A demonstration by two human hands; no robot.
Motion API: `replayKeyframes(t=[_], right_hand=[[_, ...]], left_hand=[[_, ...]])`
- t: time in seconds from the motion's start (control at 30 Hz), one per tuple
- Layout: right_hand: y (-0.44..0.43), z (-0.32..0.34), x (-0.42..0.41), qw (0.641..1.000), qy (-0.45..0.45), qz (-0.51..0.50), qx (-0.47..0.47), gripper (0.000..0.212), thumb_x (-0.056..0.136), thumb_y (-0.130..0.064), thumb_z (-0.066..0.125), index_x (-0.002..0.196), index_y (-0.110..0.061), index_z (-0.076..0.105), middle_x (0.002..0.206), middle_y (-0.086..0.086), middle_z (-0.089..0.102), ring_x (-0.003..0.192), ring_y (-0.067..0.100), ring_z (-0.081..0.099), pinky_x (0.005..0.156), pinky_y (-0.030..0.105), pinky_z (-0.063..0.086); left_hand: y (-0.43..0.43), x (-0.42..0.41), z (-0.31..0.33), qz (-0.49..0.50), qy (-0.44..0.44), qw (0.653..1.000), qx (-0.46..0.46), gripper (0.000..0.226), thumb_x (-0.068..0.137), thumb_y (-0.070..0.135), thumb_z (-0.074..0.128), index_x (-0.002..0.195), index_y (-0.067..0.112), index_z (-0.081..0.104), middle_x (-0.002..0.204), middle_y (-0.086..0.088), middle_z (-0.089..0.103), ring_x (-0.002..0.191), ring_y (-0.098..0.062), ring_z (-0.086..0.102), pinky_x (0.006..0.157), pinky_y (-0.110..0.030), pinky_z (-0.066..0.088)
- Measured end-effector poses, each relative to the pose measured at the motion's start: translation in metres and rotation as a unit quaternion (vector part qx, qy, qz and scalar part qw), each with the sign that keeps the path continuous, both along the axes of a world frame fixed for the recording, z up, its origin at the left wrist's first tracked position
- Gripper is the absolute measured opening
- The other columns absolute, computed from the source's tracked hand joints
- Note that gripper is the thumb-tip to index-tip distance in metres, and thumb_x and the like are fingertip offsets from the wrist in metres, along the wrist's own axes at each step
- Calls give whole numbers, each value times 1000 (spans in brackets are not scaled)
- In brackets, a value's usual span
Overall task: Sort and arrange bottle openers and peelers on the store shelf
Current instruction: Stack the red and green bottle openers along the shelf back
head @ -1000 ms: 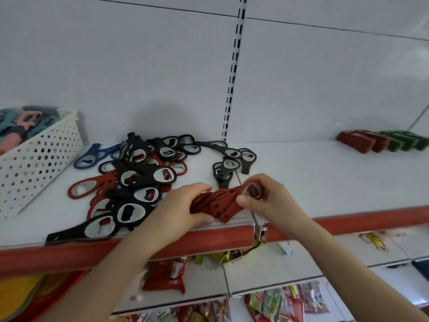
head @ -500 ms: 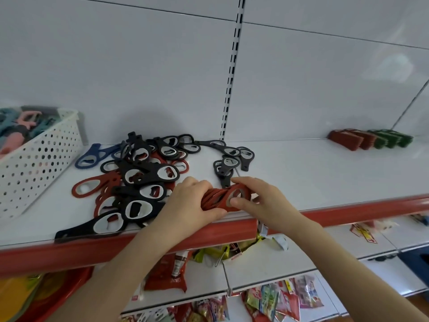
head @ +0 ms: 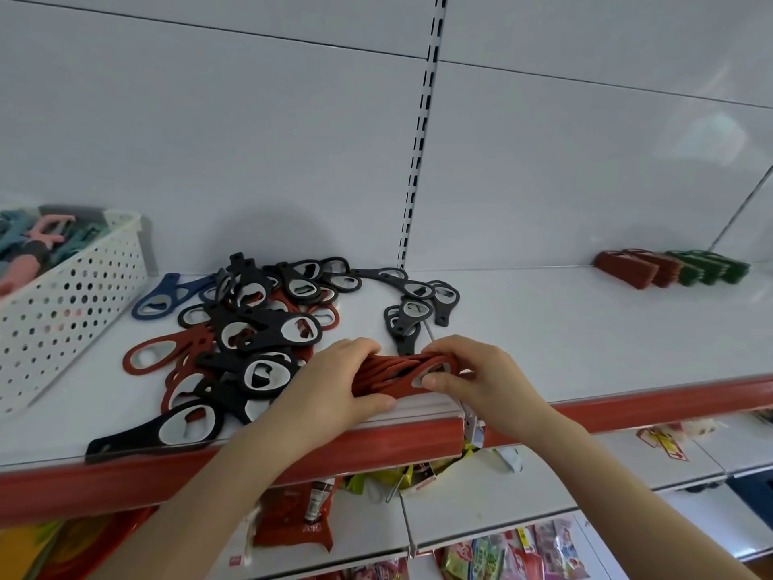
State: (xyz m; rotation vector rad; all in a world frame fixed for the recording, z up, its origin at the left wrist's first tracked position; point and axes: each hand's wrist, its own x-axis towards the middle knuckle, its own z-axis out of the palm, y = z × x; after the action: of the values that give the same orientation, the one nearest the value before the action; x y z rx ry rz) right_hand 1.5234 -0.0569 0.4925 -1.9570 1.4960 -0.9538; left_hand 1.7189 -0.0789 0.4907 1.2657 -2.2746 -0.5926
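I'm looking at a white store shelf (head: 585,337) with a red front lip, backed by white panels. A loose pile of openers (head: 267,324) (mostly black) lies on its left half. At the front edge, the left hand (head: 334,387) and right hand (head: 481,378) grip a bundle of red openers (head: 393,370) by its two ends, fingers curled over the top and thumbs on the near side.

Single head-worn view, close before the shelf (head: 585,353), facing its back wall (head: 251,140)

White back panels (head: 209,140) split by a slotted upright (head: 422,131); white shelf (head: 585,328) with red front strip (head: 669,397); lower shelves (head: 481,508) hold snack packets (head: 493,556).
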Motion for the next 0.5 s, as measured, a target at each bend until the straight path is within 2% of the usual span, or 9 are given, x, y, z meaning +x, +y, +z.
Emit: replayKeyframes(t=[0.07,0.2,0.3,0.4,0.5], right_hand=[[0,1,-2,1000,-7,15,7,24,81,-15,69,82,-37,58,75,-13,62,74,2,55,69,10,42],[-1,4,-12,999,-31,33,27,18,81,-10,68,87,-26,63,77,-9,69,72,-1,58,69,10,43],[-2,5,-23,997,-55,27,46,17,82,-5,66,92,-19,63,78,-12,72,77,-1,64,71,8,44],[-4,7,-30,998,-32,19,49,16,82,-7,65,92,-20,63,77,-17,71,78,-2,64,73,9,44],[-6,7,-34,999,-1,12,44,16,83,-11,65,91,-25,64,78,-14,70,74,-2,58,71,9,42]], left_hand=[[1,4,1,-2,1,1000,0,60,79,40,68,132,23,44,121,8,53,109,-7,50,90,-19,38],[4,-4,1,-8,31,999,-6,54,79,36,69,128,24,47,113,10,56,103,-5,53,87,-18,40],[1,-18,0,-4,38,999,-17,60,81,35,68,134,24,41,125,5,54,112,-10,51,92,-19,38],[-4,-27,-1,-11,43,999,-7,65,82,34,67,138,24,37,132,4,50,118,-9,47,91,-14,33],[-7,-22,-2,-8,29,1000,5,74,79,40,68,141,24,31,137,4,45,123,-9,43,97,-19,33]])
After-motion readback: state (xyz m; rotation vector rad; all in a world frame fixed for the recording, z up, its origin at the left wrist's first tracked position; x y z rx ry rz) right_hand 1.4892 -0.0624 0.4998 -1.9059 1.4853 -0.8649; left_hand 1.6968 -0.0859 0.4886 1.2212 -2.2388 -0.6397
